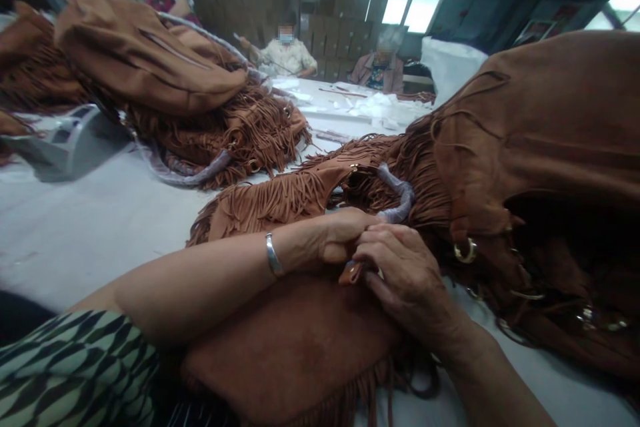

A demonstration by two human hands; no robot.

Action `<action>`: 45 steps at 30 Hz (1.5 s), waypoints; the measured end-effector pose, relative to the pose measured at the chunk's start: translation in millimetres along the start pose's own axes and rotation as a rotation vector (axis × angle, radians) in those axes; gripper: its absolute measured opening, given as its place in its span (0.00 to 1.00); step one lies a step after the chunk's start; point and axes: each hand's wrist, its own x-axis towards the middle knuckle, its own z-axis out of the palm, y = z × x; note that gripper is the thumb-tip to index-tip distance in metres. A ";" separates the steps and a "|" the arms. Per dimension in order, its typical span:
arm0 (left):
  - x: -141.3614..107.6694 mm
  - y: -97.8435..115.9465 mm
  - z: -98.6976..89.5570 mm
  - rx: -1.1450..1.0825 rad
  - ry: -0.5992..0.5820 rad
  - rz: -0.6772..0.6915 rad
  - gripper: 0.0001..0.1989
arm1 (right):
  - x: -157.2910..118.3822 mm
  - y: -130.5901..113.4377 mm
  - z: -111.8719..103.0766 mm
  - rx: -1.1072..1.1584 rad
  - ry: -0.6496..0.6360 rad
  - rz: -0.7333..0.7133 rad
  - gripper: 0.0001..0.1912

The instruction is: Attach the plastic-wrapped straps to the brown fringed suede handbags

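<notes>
A brown fringed bag (295, 347) lies in front of me, below my wrists. Above its upper edge my two hands meet. My left hand (345, 233), on the arm with a silver bracelet (273, 253), has its fingers curled; what they grip is hidden. My right hand (400, 267) pinches a small brown leather tab (351, 272) with a metal stud. Just beyond the hands is another fringed bag (280, 197), its handle (397, 193) wrapped in clear plastic.
Large brown bags with gold rings (550, 120) are heaped at the right. More fringed bags (150, 53) and a grey plastic holder (75, 143) stand at the left on the white table (100, 220). Several people sit or stand across it, near white scraps (375, 107).
</notes>
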 end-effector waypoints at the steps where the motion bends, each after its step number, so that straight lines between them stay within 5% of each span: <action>1: -5.3 4.8 1.4 0.070 0.042 0.041 0.13 | -1.0 4.2 -0.1 0.021 0.010 0.030 0.05; 5: -38.0 17.7 -2.4 0.618 0.358 0.576 0.17 | -5.7 16.3 2.3 0.056 0.010 0.123 0.03; 7: -56.6 17.3 -5.6 0.960 0.354 0.806 0.19 | -6.7 17.7 3.4 0.068 0.025 0.146 0.05; 12: -78.3 5.2 -5.7 1.637 0.205 0.840 0.14 | -5.2 15.1 -4.2 0.184 0.043 0.166 0.07; 14: -77.3 3.6 -4.2 1.670 0.210 0.822 0.13 | -4.6 13.8 -11.8 0.280 0.023 0.230 0.06; 18: -73.5 9.2 3.7 1.386 0.123 0.792 0.11 | -3.3 11.0 -25.4 0.452 -0.057 0.364 0.24; 21: -68.4 15.4 16.6 1.121 -0.027 0.693 0.12 | -2.5 10.7 -30.8 0.507 -0.109 0.332 0.12; 24: -60.5 18.7 30.8 1.015 0.000 0.694 0.13 | -4.2 13.3 -37.8 0.654 -0.106 0.403 0.15; 27: -55.8 15.7 38.6 0.994 0.168 0.828 0.11 | -8.4 16.6 -47.6 0.790 -0.050 0.525 0.15; 30: -58.7 6.2 39.8 1.036 0.349 1.123 0.07 | -11.9 19.8 -54.6 0.819 0.058 0.576 0.16; 32: -61.4 -2.1 42.3 1.156 0.355 1.258 0.07 | -12.9 21.7 -56.4 0.809 0.166 0.579 0.17; 34: -59.2 -11.1 49.7 1.365 0.151 1.192 0.05 | -13.0 23.0 -56.5 0.825 0.256 0.567 0.16; 37: -42.0 -25.6 68.2 1.615 -0.166 0.804 0.08 | -12.8 23.0 -55.3 0.860 0.285 0.558 0.15; 40: -18.8 -38.0 84.6 1.707 -0.203 0.516 0.13 | -13.0 21.8 -54.3 0.806 0.299 0.557 0.17; 45: -3.9 -45.9 92.2 1.734 -0.184 0.414 0.12 | -13.4 23.7 -50.2 0.758 0.344 0.549 0.19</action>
